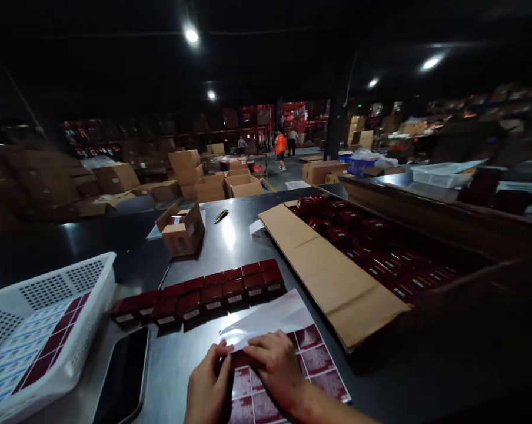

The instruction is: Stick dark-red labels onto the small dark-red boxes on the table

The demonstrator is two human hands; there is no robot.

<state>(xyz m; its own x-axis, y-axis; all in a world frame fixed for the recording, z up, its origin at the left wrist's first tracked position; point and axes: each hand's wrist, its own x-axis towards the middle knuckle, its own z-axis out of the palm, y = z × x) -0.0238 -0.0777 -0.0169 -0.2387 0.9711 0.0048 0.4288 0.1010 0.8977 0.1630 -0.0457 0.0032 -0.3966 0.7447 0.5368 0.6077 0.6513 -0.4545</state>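
A sheet of dark red labels (312,359) lies on the steel table (230,235) in front of me, its clear backing (266,318) curling up at the far end. My left hand (206,386) and my right hand (272,362) both press on the sheet's near part, fingertips meeting at one label. Whether a label is pinched between them I cannot tell. Just beyond the sheet stand two rows of small dark red boxes (204,294) with white stickers on their fronts.
A white plastic basket (45,330) with label sheets sits at left, a black phone (122,374) beside it. A large open carton (336,277) of red boxes lies at right. A small open cardboard box (182,229) and a pen (220,216) lie farther back. People stand far off.
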